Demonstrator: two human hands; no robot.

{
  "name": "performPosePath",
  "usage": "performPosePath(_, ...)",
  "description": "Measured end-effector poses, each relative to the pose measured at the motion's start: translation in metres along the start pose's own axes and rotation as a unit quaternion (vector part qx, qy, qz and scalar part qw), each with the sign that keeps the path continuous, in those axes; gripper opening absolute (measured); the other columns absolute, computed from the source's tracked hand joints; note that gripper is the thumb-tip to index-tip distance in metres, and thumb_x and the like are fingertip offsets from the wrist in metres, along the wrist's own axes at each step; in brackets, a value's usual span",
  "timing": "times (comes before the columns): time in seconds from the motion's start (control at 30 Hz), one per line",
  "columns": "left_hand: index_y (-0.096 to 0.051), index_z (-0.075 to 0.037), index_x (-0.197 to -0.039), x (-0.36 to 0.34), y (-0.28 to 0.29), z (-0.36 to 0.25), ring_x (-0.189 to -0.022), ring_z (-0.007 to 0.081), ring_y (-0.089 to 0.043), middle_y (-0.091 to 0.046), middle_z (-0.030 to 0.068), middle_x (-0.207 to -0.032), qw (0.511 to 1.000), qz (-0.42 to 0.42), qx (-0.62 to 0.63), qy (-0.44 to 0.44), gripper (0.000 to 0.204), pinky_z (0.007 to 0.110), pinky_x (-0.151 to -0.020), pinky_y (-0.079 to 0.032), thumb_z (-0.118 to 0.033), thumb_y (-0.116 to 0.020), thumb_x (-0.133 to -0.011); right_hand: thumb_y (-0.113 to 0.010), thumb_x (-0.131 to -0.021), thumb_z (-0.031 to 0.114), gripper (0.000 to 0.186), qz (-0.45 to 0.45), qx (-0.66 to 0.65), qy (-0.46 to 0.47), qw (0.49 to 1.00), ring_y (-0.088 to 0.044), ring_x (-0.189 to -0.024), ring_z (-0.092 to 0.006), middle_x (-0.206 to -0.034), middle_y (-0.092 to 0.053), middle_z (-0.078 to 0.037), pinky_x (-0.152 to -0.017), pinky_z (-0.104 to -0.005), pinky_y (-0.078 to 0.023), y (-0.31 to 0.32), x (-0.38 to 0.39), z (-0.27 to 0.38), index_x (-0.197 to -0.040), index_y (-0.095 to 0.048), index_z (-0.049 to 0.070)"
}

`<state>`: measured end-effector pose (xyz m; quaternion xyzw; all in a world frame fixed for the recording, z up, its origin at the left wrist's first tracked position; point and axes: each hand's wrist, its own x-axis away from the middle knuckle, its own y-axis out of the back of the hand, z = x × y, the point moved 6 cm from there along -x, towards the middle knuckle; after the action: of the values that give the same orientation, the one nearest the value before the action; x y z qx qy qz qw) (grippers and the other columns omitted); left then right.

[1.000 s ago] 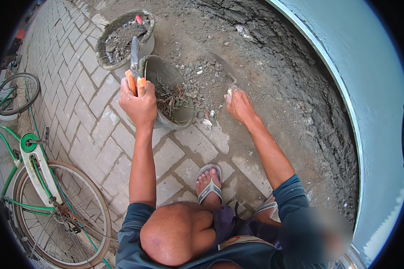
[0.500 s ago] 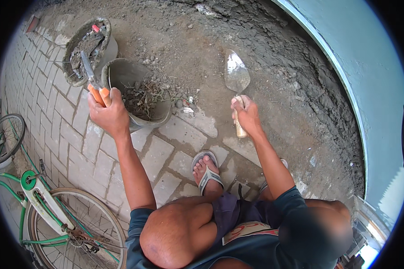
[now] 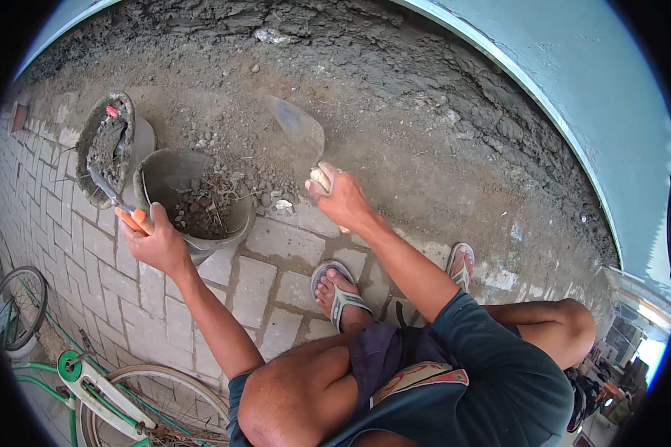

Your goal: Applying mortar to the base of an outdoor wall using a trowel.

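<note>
My left hand (image 3: 159, 244) is closed around the orange handles of what look like shears (image 3: 106, 185), their grey blade pointing up and left over the edge of a bucket. In my right hand (image 3: 343, 200) is a pointed trowel (image 3: 300, 130), gripped by its pale wooden handle, with the blade low over bare soil. Between the hands a grey bucket (image 3: 168, 170) leans on its side, holding soil and dry weeds (image 3: 215, 203). Another bucket (image 3: 145, 140) behind it at the left is filled with dark rubble and a small red piece (image 3: 112, 112).
Grey paving blocks (image 3: 283, 232) border the strip of dirt (image 3: 410, 156). A pale blue wall (image 3: 574, 67) curves along the far and right sides. At lower left stands a green and white bicycle (image 3: 89, 380). My sandalled feet (image 3: 339, 294) rest on the paving.
The trowel and my right hand have swung left, toward the leaning bucket. My left hand appears lower with the shears. The whole view has turned, so the buckets sit lower and further left.
</note>
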<state>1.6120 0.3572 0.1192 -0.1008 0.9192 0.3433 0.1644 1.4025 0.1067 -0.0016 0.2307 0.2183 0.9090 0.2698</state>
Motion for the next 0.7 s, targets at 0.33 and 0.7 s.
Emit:
performPosePath(0.33,-0.054,0.012,-0.121,0.002,-0.003,0.005,-0.085,0.0262,-0.057,-0.063,0.0173,-0.101,0.999,0.003,0.046,0.005,0.056,0.036,-0.084,-0.044,-0.018,-0.072,-0.076,-0.055,-0.089,0.021,0.031,-0.015,0.223,0.124,0.967,-0.060,-0.083,-0.0472,-0.084,-0.061,-0.027,-0.073,-0.0534,-0.047,0.073,0.022,-0.090,-0.105,-0.050,-0.005)
performPosePath(0.7,-0.049,0.010,-0.131,0.002,-0.003,0.010,-0.107,0.0359,-0.060,-0.060,0.0240,-0.123,0.999,-0.021,-0.040,-0.026,0.079,0.040,-0.091,-0.045,-0.040,-0.070,-0.073,-0.068,-0.077,0.022,0.035,-0.443,0.140,-0.376,0.802,-0.062,-0.097,-0.0438,-0.096,-0.065,-0.027,-0.082,-0.0500,-0.050,0.251,0.167,-0.254,-0.099,-0.060,-0.004)
